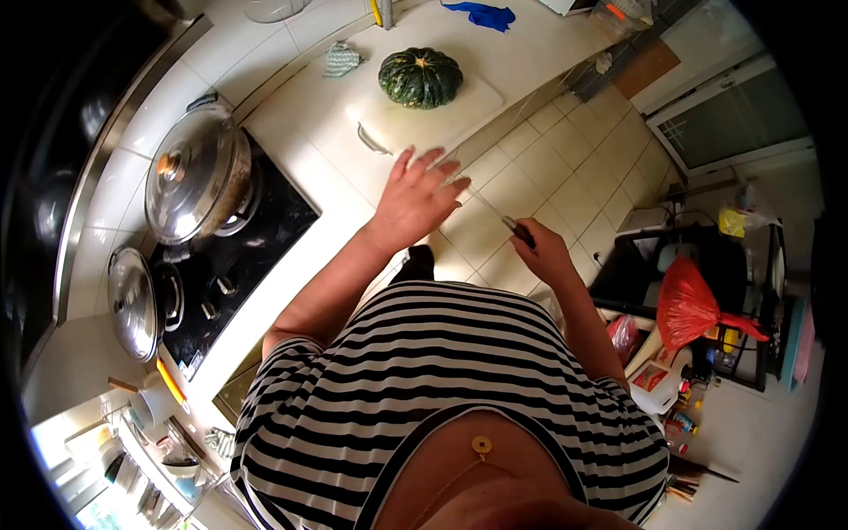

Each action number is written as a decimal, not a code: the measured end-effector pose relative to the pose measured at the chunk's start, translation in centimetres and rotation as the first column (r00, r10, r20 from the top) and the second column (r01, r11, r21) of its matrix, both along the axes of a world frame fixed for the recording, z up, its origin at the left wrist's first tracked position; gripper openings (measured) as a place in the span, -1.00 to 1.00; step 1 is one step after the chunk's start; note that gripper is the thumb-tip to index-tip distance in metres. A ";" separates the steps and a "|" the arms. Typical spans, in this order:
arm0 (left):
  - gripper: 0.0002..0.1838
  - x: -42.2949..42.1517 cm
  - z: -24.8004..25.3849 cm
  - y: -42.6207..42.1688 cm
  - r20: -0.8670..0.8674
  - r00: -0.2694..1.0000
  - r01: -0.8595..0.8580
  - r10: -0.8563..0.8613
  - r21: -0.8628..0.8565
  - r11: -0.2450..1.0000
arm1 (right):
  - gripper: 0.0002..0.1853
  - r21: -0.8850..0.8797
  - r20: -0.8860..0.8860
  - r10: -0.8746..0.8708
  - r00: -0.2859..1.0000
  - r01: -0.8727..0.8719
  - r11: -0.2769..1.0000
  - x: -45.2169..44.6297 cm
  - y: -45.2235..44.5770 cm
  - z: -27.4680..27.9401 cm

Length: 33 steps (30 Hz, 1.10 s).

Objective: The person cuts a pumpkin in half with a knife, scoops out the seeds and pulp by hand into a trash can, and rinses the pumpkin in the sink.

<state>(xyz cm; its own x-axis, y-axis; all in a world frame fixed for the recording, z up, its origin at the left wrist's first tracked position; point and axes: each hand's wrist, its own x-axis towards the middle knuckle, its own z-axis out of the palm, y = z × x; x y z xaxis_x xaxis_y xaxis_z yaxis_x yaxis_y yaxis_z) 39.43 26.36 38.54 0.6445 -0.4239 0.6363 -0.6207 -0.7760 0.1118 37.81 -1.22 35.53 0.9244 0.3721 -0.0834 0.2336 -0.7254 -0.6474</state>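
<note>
My left hand [417, 196] is held out with its fingers spread and nothing in it, near the front edge of the counter. In my right hand [546, 254] is a knife [518, 231], gripped by its dark handle. Its thin blade points up and left toward my left fingers; whether it touches them I cannot tell. Beyond both hands, a dark green ribbed pumpkin [420, 79] rests whole on a white cutting board [481, 104]. The board has a curved metal handle [372, 140] at its near left corner.
On the left, a large lidded pot [196, 177] stands on the black gas stove [265, 216], with a lidded pan [134, 305] nearer me. A patterned cloth [343, 59] and a blue cloth [481, 15] lie on the counter. To the right, a red plastic bag [685, 305] sits by a black rack.
</note>
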 end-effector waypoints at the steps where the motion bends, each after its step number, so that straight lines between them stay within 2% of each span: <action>1: -0.52 1.3 -0.7 0.5 -0.075 0.996 -0.053 0.052 -0.016 0.998 | -0.75 0.029 0.058 -0.061 0.996 0.059 0.998 1.4 -0.8 -1.5; 2: -0.43 3.0 -1.2 0.9 -0.077 0.991 -0.113 0.106 -0.083 0.990 | -0.75 0.021 0.054 -0.060 0.997 0.059 0.998 3.2 -1.6 -2.9; 3: -0.40 4.7 -2.2 1.8 -0.120 0.985 -0.146 0.127 -0.164 0.976 | -0.76 0.229 -0.058 -0.161 0.985 0.170 0.958 5.2 -2.3 -4.3; 4: -0.37 6.4 -3.6 3.0 -0.168 0.975 -0.184 0.146 -0.242 0.953 | -0.77 0.409 -0.189 -0.236 0.953 0.294 0.864 7.1 -2.4 -5.1; 5: -0.32 8.2 -5.3 4.2 -0.235 0.955 -0.244 0.182 -0.272 0.931 | -0.80 0.472 -0.278 -0.261 0.924 0.369 0.801 9.2 -2.5 -5.5; 6: -0.26 9.5 -7.2 5.6 -0.332 0.920 -0.309 0.210 -0.282 0.908 | -0.80 0.468 -0.282 -0.257 0.925 0.366 0.805 11.3 -2.3 -5.9; 8: -0.14 12.7 -12.0 8.8 -0.517 0.799 -0.468 0.307 -0.214 0.858 | -0.81 0.512 -0.445 -0.277 0.851 0.496 0.701 15.6 -2.3 -6.2; 10: -0.01 15.4 -14.3 11.3 -0.811 0.572 -0.612 0.120 -0.325 0.721 | -0.82 0.513 -0.482 -0.265 0.835 0.514 0.687 19.5 -1.0 -6.3; 12: 0.10 18.3 -14.3 12.4 -0.892 0.436 -0.718 -0.120 -0.426 0.550 | -0.83 0.525 -0.507 -0.248 0.825 0.525 0.670 23.9 0.8 -6.5; 15: 0.21 23.7 -14.6 13.0 -0.871 0.419 -0.739 -0.257 -0.492 0.461 | -0.81 0.566 -0.466 -0.183 0.866 0.450 0.691 28.9 4.2 -7.5; 17: 0.27 26.9 -14.3 12.6 -0.828 0.459 -0.708 -0.322 -0.560 0.430 | -0.75 0.668 -0.417 -0.173 0.892 0.430 0.607 31.4 7.0 -8.0; 18: 0.30 28.1 -13.9 12.2 -0.809 0.484 -0.691 -0.332 -0.587 0.423 | -0.75 0.663 -0.425 -0.164 0.890 0.429 0.614 33.1 7.4 -9.0; 20: 0.29 29.4 -12.3 11.2 -0.792 0.487 -0.686 -0.368 -0.608 0.400 | -0.72 0.599 -0.276 -0.088 0.957 0.243 0.763 35.7 8.1 -12.2; 22: 0.29 30.3 -12.3 10.4 -0.768 0.503 -0.678 -0.396 -0.635 0.370 | -0.74 0.613 -0.297 -0.109 0.949 0.277 0.740 37.0 9.8 -12.3; 24: 0.27 30.5 -13.0 10.0 -0.784 0.507 -0.682 -0.358 -0.619 0.389 | -0.77 0.534 -0.287 -0.114 0.951 0.258 0.806 38.0 10.4 -12.0; 26: 0.22 29.7 -13.3 9.2 -0.773 0.537 -0.697 -0.338 -0.632 0.339 | -0.79 0.600 -0.260 -0.093 0.961 0.236 0.765 39.2 10.5 -13.0; 27: 0.20 29.3 -14.2 8.5 -0.740 0.601 -0.692 -0.301 -0.671 0.267 | -0.80 0.664 -0.224 -0.091 0.970 0.220 0.715 40.1 10.5 -13.4; 28: 0.17 28.7 -15.2 7.7 -0.705 0.662 -0.678 -0.256 -0.708 0.199 | -0.80 0.663 -0.233 -0.070 0.970 0.211 0.719 41.5 10.6 -13.5; 29: 0.14 28.2 -16.1 6.1 -0.665 0.713 -0.666 -0.221 -0.741 0.081 | -0.80 0.621 -0.176 -0.005 0.984 0.115 0.775 43.3 10.6 -13.5; 30: 0.15 27.7 -16.6 3.9 -0.696 0.717 -0.694 -0.037 -0.718 0.050 | -0.80 0.572 -0.119 0.066 0.991 0.014 0.820 44.8 10.9 -13.1; 31: 0.17 27.5 -17.4 1.7 -0.687 0.725 -0.687 0.041 -0.726 -0.017 | -0.77 0.521 -0.106 0.078 0.991 -0.012 0.854 46.1 12.3 -11.2; 32: 0.18 27.4 -17.7 -0.3 -0.677 0.726 -0.672 0.121 -0.736 -0.083 | -0.76 0.475 -0.120 0.140 0.983 -0.067 0.877 48.1 13.2 -11.5; 33: 0.20 27.4 -16.7 -1.8 -0.698 0.709 -0.678 0.105 -0.714 -0.174 | -0.75 0.429 -0.135 0.202 0.970 -0.126 0.894 50.3 14.3 -12.0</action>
